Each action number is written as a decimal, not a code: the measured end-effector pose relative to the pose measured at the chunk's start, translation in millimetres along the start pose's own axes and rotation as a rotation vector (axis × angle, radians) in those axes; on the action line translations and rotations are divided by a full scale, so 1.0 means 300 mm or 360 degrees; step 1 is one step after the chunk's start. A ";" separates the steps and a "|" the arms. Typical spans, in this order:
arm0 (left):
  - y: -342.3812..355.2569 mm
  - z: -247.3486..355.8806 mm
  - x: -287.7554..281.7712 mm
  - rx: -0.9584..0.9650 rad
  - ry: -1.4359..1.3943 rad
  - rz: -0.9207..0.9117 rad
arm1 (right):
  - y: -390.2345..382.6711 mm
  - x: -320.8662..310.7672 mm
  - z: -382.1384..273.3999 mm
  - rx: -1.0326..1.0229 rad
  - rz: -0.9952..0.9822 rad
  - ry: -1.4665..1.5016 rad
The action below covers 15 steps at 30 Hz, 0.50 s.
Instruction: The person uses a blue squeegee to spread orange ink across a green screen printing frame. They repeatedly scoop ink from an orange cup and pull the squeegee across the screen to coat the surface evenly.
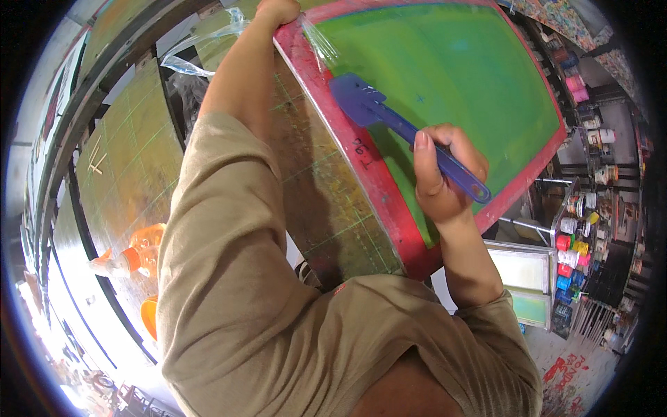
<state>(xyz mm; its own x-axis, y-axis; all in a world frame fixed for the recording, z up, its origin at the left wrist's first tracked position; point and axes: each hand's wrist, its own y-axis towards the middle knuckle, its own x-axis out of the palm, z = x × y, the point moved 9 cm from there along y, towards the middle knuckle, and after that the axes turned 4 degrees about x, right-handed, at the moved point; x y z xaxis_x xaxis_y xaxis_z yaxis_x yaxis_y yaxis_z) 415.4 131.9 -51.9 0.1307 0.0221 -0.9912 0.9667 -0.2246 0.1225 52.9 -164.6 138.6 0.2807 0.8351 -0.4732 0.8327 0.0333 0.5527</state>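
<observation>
A blue plastic spatula (399, 125) is held by its handle in my right hand (450, 167), the fingers closed round it. Its wide blade hovers over or touches the near left border of a screen printing frame (389, 181); which of the two I cannot tell. The frame has a red taped border and a green mesh (451, 76). My left arm stretches to the far left corner, where my left hand (279, 10) grips the frame's edge; its fingers are partly cut off by the picture's top. Clear plastic film (319, 45) lies over the border beside that hand.
The frame rests on a stained worktable (347, 222) with green grid lines. On another board at left are thin sticks (97, 163) and an orange bottle (142, 254). Shelves of paint jars (570, 257) stand at right, near smaller framed screens (521, 271).
</observation>
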 end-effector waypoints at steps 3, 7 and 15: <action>-0.157 0.013 -0.144 -0.0802 -0.0828 0.0331 | 0.005 0.014 0.029 0.0044 0.0029 0.0087; -0.167 0.014 -0.172 -0.0716 -0.0746 0.0340 | -0.001 0.031 0.029 -0.0013 0.0048 0.0114; -0.213 0.090 -0.257 -0.0442 -0.0982 0.0333 | 0.013 -0.031 0.095 0.0156 0.0128 0.0359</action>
<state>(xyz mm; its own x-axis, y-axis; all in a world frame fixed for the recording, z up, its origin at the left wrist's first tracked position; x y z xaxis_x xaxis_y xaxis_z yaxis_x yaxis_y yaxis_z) 337.7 118.1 15.2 0.2507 -0.5690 -0.7832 0.9660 0.0945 0.2405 67.3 -187.9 125.5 0.2436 0.9345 -0.2594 0.8573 -0.0824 0.5082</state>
